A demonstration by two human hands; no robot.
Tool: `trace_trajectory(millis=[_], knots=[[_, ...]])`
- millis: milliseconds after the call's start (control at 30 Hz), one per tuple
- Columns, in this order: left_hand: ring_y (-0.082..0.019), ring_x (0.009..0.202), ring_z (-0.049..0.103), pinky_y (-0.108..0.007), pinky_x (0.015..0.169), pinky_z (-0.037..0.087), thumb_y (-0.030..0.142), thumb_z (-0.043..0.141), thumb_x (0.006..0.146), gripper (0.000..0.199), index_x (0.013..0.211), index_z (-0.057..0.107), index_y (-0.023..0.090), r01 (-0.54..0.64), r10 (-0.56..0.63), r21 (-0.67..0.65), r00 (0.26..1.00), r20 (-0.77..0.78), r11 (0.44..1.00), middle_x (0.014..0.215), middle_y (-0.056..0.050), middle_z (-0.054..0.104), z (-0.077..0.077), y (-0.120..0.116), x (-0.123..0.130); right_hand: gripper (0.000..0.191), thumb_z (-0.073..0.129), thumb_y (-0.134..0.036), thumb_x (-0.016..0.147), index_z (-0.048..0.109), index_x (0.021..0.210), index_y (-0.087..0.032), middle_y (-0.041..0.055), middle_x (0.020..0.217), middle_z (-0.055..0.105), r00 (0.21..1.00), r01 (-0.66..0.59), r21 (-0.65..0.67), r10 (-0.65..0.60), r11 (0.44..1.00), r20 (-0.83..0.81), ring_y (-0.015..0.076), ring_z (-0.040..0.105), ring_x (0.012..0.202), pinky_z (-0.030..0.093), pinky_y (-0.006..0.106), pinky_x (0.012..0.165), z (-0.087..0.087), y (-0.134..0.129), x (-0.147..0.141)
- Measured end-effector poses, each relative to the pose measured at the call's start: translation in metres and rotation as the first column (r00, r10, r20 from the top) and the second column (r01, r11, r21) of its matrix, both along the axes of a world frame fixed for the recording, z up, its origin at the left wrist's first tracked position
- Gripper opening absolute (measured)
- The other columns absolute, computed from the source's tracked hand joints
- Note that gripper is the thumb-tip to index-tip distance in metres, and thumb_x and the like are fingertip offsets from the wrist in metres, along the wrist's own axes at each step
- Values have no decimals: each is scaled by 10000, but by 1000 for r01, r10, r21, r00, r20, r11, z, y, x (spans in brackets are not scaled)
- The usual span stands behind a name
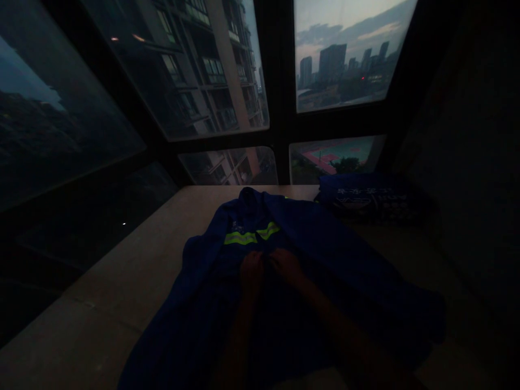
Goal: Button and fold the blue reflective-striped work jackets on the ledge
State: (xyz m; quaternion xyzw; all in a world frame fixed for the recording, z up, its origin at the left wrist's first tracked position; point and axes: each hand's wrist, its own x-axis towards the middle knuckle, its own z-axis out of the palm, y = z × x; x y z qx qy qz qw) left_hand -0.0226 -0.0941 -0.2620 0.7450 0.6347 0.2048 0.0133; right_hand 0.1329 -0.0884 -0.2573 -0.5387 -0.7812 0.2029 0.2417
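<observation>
A dark blue work jacket (325, 238) with yellow-green and silver reflective stripes lies spread over a pale ledge, its collar towards the window. Both hands meet at its front, just below the chest stripe. There my left hand (252, 266) has its fingers curled closed on the jacket's front edge. Close beside it, my right hand (286, 264) pinches the cloth at the same front opening. Dim light hides the fingertips and any small fastener between them. The sleeves lie out to both sides.
A folded dark blue bundle with white lettering (357, 197) sits at the back right of the ledge (158, 233). Dark-framed windows (280, 124) rise behind and to the left. A dark wall (459, 162) stands on the right.
</observation>
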Motion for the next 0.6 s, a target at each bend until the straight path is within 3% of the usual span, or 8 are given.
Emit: trace_trajectory(millis=[200,433,600], knots=[[-200,996,623,-325,893,471,136,437,932,294,1094,678,185,100,-98,-49,995,35,994,1084,-72,694,-2,3,-5,338,435,-308,986,637,1243,-221,67,1247,674,998,60,-66,-61,996,-17,167,616,1144,439,271,973,1,1,-3],[-170,977,635,-301,873,487,173,447,939,264,1026,693,211,246,-237,-88,966,103,965,1029,-52,702,3,-4,-10,265,439,-277,964,697,988,-221,76,1002,742,992,125,-102,-123,987,24,186,691,938,478,268,816,6,4,-6],[-175,951,638,-308,858,499,132,431,925,283,1020,687,205,283,-274,-73,955,111,956,989,-55,697,3,-18,-9,241,473,-247,938,705,1000,-228,73,1038,742,981,181,-102,-187,978,-45,186,695,953,485,268,834,5,10,-7]])
